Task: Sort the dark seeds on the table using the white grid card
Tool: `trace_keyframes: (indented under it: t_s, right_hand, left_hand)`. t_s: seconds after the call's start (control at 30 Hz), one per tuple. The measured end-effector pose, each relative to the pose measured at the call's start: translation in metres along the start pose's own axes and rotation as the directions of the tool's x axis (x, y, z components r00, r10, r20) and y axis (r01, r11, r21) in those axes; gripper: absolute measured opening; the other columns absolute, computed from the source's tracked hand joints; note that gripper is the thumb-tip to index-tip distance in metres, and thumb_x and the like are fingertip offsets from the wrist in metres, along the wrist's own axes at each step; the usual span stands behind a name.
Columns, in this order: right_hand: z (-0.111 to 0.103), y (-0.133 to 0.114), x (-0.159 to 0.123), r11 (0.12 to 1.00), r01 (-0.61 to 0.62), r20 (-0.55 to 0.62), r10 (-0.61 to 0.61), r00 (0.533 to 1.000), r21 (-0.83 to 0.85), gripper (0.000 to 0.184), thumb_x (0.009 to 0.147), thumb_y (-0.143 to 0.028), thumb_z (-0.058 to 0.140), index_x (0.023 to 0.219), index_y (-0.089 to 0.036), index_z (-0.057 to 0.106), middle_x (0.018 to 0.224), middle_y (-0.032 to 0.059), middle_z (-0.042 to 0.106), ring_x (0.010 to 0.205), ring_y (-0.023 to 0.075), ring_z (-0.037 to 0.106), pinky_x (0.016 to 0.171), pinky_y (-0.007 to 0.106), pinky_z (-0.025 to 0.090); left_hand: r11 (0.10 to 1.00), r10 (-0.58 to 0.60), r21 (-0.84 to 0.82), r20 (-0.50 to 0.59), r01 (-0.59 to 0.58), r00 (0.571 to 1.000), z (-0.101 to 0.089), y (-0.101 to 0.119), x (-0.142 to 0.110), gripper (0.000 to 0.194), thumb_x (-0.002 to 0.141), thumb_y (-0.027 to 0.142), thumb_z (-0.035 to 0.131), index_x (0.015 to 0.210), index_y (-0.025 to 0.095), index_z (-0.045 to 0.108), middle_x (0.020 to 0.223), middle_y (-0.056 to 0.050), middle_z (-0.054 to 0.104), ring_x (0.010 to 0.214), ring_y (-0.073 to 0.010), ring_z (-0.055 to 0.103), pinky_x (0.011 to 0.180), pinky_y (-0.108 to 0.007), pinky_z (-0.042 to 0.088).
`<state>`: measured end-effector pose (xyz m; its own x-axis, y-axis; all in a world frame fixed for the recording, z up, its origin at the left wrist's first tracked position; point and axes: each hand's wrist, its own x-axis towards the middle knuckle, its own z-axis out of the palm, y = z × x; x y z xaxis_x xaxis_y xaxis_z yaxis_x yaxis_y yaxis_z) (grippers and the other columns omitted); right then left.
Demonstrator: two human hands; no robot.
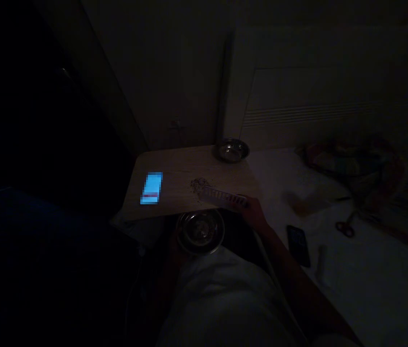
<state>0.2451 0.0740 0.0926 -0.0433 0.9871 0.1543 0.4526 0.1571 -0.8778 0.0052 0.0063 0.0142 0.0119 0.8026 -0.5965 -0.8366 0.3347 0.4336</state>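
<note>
The room is very dark. My right hand [253,211] grips the right end of a flat, oblong pale strip [220,196] with a row of light and reddish marks; its exact kind is unclear. The strip's far end rests at or just over a scatter of small dark bits [199,185] on the wooden table [175,161]. Below the table's near edge is a round steel bowl [201,232], with something indistinct in its bottom. My left hand [179,248], barely visible in shadow, is closed on the bowl's left side.
A lit phone [151,188] lies on the table's left part. Another steel bowl [232,151] stands at its back right corner. On the white bedding to the right are a dark phone [298,246], red-handled scissors [345,229] and a patterned cloth [348,159].
</note>
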Motion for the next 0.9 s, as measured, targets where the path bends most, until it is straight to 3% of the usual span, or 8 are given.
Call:
trace_keyframes:
  t_s: [0.47,0.7,0.8,0.9]
  right_hand:
    - [0.002,-0.001,-0.006,0.999,-0.017,0.145,0.011,0.989,0.038,0.029,0.072,-0.042,0.063,0.076,-0.014,0.069,0.067,0.0016,0.066,0.057,0.0134,0.054,0.053,0.023,0.039]
    - [0.004,-0.006,0.0,1.0,-0.004,-0.001,0.004,1.0,0.006,0.028,0.074,-0.039,0.062,0.085,-0.015,0.07,0.073,0.0029,0.069,0.062,0.0156,0.058,0.057,0.025,0.042]
    - [0.005,-0.008,0.001,0.999,0.032,0.013,-0.032,0.999,-0.016,0.027,0.074,-0.04,0.061,0.084,-0.016,0.07,0.073,0.0028,0.069,0.061,0.0158,0.058,0.057,0.025,0.043]
    - [0.006,-0.009,0.002,0.999,0.05,0.027,-0.05,0.998,-0.02,0.026,0.075,-0.039,0.061,0.082,-0.016,0.07,0.072,0.0026,0.069,0.061,0.0156,0.058,0.056,0.024,0.042]
  left_hand:
    - [0.998,-0.014,-0.068,0.016,0.015,1.0,-0.01,-0.006,0.01,0.028,0.074,0.031,0.056,0.095,0.017,0.068,0.091,-0.01,0.07,0.107,-0.0293,0.057,0.096,-0.045,0.039]
    - [0.996,0.061,-0.07,0.164,-0.05,0.985,-0.014,-0.008,0.011,0.032,0.076,0.033,0.056,0.1,0.014,0.067,0.105,-0.012,0.067,0.112,-0.0302,0.054,0.098,-0.045,0.037]
    - [0.998,0.035,-0.057,0.143,-0.027,0.989,-0.016,-0.009,0.013,0.032,0.076,0.036,0.056,0.1,0.017,0.067,0.105,-0.01,0.068,0.113,-0.0303,0.053,0.098,-0.046,0.037]
    - [1.0,0.005,-0.031,0.051,-0.003,0.999,-0.015,-0.008,0.013,0.028,0.075,0.036,0.058,0.093,0.018,0.069,0.098,-0.008,0.07,0.112,-0.03,0.054,0.098,-0.045,0.038]
